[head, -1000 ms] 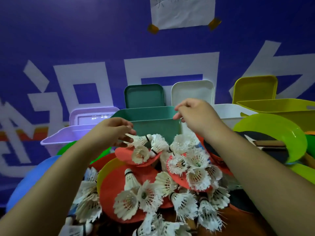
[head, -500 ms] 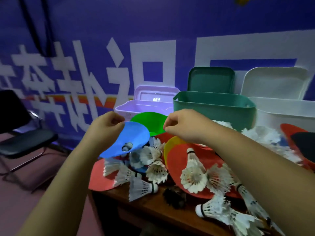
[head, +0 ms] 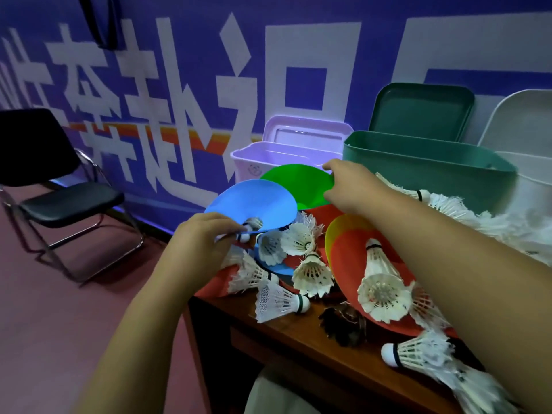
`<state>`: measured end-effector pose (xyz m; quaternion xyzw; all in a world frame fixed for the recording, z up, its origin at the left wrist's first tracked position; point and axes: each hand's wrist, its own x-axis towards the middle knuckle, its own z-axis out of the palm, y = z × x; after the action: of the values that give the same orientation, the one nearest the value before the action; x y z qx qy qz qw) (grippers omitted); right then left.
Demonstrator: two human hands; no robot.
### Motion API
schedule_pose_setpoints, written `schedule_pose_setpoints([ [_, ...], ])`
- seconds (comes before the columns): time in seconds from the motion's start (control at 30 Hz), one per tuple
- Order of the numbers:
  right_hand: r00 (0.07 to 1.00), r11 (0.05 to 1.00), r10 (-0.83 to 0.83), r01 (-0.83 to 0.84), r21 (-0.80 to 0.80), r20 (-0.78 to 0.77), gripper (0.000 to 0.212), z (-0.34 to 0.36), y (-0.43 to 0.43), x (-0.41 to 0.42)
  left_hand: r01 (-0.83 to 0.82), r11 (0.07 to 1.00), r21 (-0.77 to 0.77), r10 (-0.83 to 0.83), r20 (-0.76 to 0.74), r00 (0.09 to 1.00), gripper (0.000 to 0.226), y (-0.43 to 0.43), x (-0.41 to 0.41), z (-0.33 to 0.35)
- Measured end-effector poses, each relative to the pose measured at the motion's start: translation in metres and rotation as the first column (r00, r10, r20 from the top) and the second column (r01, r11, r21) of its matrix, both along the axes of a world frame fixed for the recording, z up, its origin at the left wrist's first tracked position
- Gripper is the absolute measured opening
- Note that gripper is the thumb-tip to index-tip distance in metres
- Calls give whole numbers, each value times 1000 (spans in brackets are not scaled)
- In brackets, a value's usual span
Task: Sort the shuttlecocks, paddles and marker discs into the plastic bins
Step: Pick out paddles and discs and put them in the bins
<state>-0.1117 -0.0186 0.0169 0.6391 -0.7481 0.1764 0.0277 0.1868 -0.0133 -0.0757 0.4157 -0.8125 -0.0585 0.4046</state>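
Sports venue: wall banner point(head: 179, 85), shuttlecocks point(head: 312, 274), chair point(head: 68, 201)

Single view: head cam, wide-angle, worn by the person, looking forward and down along both forearms. Faces the blue banner wall point(head: 194, 40) at an angle; wall base runs diagonally down-right. Bench point(head: 286, 345) corner sits lower centre-right, floor point(head: 59, 324) and black chair point(head: 71, 201) fill the left. Close range: left hand point(head: 206, 243) pinching blue disc point(head: 254, 201) and right hand point(head: 352, 186) pinching green disc point(head: 298, 180) land mid-frame, forearms entering from bottom and right edges. Green bin point(head: 418, 165) upper right, white bin point(head: 534, 174) cut by the right edge.
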Motion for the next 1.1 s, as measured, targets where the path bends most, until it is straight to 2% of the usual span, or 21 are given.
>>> schedule_pose_setpoints([
  [0.17,1000,995,-3,4,-104,15,30,-3,-12,-8,-40,994,-98,25,-144,989,23,-1,0,6],
  [0.37,977,959,61,0,-285,206,18,9,-8,-11,-34,998,-47,17,-315,949,25,2,1,18],
  [0.57,864,879,165,90,-468,476,8,34,36,-20,-23,993,-118,-28,-411,911,27,26,-15,44],
  [0.7,815,804,201,180,-567,544,12,45,80,-33,39,987,-154,-102,-422,901,25,46,-44,60],
  [0.9,855,726,121,270,-632,504,4,59,145,-79,92,966,-243,-183,-383,906,14,66,-112,78],
  [1.1,867,651,27,363,-667,498,5,58,208,-145,240,929,-283,-321,-290,902,9,82,-188,95],
])
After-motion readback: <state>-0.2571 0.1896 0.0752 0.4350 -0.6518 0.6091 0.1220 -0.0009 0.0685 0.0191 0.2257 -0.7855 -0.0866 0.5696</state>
